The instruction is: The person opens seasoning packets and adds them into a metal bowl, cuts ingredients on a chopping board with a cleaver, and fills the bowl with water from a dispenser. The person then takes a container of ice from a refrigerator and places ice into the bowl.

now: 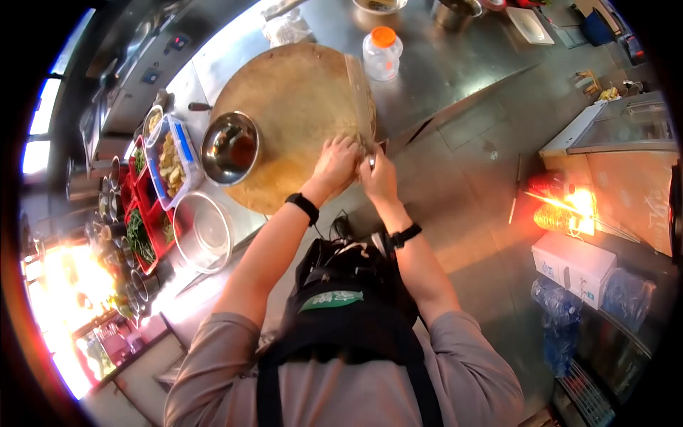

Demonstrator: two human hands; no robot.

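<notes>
A round wooden chopping board (pixel 284 92) lies on the steel counter in front of me. My left hand (pixel 337 165) rests on its near right part with the fingers curled down; what lies under them is hidden. Close beside it, my right hand (pixel 378 176) is closed at the board's edge around the handle end of what looks like a knife (pixel 361 99). Its long pale blade points away from me along the board's right side. A steel bowl (pixel 231 148) with something reddish-brown inside sits on the board's left side.
Left of the board are a clear plastic bowl (pixel 203 233), a blue-edged tub (pixel 186 146) of yellowish pieces and red trays (pixel 148 250) with greens. An orange-lidded jar (pixel 382 60) stands beyond the board. White boxes (pixel 573 265) are on the right.
</notes>
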